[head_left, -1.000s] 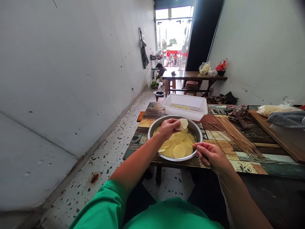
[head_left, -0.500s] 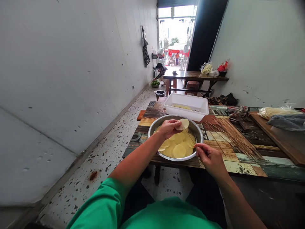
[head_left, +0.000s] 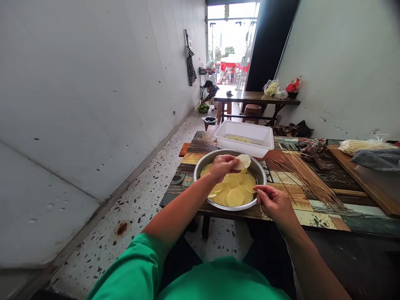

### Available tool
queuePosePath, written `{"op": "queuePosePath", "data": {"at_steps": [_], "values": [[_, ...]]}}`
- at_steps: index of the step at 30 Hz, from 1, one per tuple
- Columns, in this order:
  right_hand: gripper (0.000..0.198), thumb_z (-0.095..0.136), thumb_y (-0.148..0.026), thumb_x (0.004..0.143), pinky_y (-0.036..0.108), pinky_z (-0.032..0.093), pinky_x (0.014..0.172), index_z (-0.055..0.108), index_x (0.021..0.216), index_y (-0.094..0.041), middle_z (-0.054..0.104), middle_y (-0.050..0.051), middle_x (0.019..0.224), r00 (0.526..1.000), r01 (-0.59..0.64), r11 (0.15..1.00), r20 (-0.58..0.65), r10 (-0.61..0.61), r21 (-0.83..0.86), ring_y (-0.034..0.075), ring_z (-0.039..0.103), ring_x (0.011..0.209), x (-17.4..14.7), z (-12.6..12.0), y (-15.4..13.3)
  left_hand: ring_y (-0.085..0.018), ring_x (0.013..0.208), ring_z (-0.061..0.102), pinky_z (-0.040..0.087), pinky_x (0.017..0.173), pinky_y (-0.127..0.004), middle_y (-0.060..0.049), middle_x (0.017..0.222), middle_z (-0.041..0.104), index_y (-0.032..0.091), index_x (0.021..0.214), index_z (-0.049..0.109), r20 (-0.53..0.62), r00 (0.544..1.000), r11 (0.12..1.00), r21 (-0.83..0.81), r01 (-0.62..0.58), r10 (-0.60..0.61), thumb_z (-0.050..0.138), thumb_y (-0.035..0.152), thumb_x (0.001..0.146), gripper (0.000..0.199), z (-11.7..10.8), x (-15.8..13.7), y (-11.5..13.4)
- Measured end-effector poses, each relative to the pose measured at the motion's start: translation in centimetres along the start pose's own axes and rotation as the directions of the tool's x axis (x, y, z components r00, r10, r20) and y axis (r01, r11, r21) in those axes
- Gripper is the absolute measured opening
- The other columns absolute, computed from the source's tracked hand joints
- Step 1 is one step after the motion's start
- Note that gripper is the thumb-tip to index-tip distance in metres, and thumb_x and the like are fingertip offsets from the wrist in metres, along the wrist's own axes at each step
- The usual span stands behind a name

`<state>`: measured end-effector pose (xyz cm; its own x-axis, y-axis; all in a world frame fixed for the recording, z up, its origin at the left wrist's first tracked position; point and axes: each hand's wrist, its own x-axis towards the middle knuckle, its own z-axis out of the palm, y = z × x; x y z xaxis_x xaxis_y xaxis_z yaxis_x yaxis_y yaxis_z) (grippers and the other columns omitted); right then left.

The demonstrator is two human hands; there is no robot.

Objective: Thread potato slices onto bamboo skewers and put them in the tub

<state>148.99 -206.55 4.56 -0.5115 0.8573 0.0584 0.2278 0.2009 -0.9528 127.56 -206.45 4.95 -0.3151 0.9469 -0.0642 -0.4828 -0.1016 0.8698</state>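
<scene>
Over a round metal basin (head_left: 201, 161), my left hand (head_left: 222, 166) is closed on a thin pale potato slice (head_left: 243, 161), pinched at its left edge. My right hand (head_left: 272, 201) grips the lower end of a thin bamboo skewer (head_left: 250, 176) between thumb and fingers, at the basin's right rim. The skewer slants up to the lower edge of the slice; whether its tip has gone through, I cannot tell. Several yellow potato slices (head_left: 235, 197) lie in water inside the basin.
A white plastic tub (head_left: 265, 143) with some slices stands behind the basin. Many loose skewers (head_left: 309, 177) lie to the right, beside a wooden board (head_left: 362, 183) with bags. Farther back, a person (head_left: 211, 91) crouches by a bowl of greens (head_left: 203, 108) near another table (head_left: 246, 96).
The potato slice in my left hand has tilted slightly and sits a little farther right. My right hand with the skewer has barely moved.
</scene>
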Motion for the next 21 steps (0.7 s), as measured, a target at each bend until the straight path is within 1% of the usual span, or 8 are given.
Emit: {"op": "queuePosePath", "data": {"at_steps": [6, 10, 15, 19, 21], "values": [[0.052, 0.068, -0.059, 0.074, 0.025, 0.028, 0.041, 0.068, 0.093, -0.011, 0.055, -0.001, 0.057, 0.999, 0.002, 1.000, -0.037, -0.001, 0.012, 0.009, 0.039, 0.043, 0.1, 0.0, 0.3, -0.013, 0.061, 0.064, 0.059, 0.061, -0.030, -0.005, 0.069, 0.067, 0.007, 0.073, 0.069, 0.032, 0.999, 1.000, 0.026, 0.001, -0.002, 0.090, 0.027, 0.062, 0.031, -0.2, 0.1, -0.1], [0.053, 0.068, -0.060, 0.074, 0.025, 0.029, 0.041, 0.068, 0.093, -0.011, 0.056, 0.000, 0.057, 0.999, 0.010, 1.000, -0.049, -0.010, 0.010, 0.009, 0.041, 0.044, 0.2, 0.0, 0.4, -0.012, 0.059, 0.063, 0.059, 0.062, -0.031, -0.004, 0.068, 0.067, 0.007, 0.074, 0.068, 0.053, 0.999, 0.999, 0.053, 0.005, -0.008, 0.089, 0.027, 0.064, 0.030, -0.3, -0.1, 0.0], [0.054, 0.068, -0.061, 0.073, 0.024, 0.026, 0.038, 0.066, 0.093, -0.011, 0.055, -0.001, 0.057, 0.999, -0.010, 1.000, -0.039, 0.011, 0.029, 0.008, 0.038, 0.038, 0.3, 0.2, 0.2, -0.011, 0.057, 0.061, 0.057, 0.059, -0.027, -0.004, 0.067, 0.067, 0.007, 0.074, 0.068, 0.076, 0.997, 0.996, 0.095, -0.002, -0.005, 0.086, 0.024, 0.067, 0.026, 0.0, -0.3, -0.2], [0.054, 0.069, -0.062, 0.070, 0.024, 0.025, 0.035, 0.063, 0.089, -0.012, 0.054, -0.002, 0.055, 0.999, -0.019, 0.997, -0.037, 0.022, 0.073, 0.008, 0.037, 0.034, 0.7, 0.8, -0.6, -0.011, 0.058, 0.061, 0.058, 0.060, -0.028, -0.004, 0.065, 0.067, 0.007, 0.073, 0.069, 0.146, 0.989, 0.991, 0.137, -0.004, -0.017, 0.087, 0.024, 0.066, 0.026, 0.5, -0.5, -0.7], [0.054, 0.067, -0.062, 0.072, 0.025, 0.028, 0.035, 0.063, 0.090, -0.012, 0.057, -0.001, 0.057, 0.999, 0.007, 0.998, -0.050, -0.004, 0.063, 0.009, 0.040, 0.035, 0.8, 0.7, -0.8, -0.011, 0.058, 0.061, 0.058, 0.060, -0.028, -0.004, 0.066, 0.067, 0.007, 0.074, 0.069, 0.160, 0.987, 0.991, 0.131, 0.000, -0.022, 0.087, 0.024, 0.065, 0.026, 0.6, -0.4, -0.7]]}}
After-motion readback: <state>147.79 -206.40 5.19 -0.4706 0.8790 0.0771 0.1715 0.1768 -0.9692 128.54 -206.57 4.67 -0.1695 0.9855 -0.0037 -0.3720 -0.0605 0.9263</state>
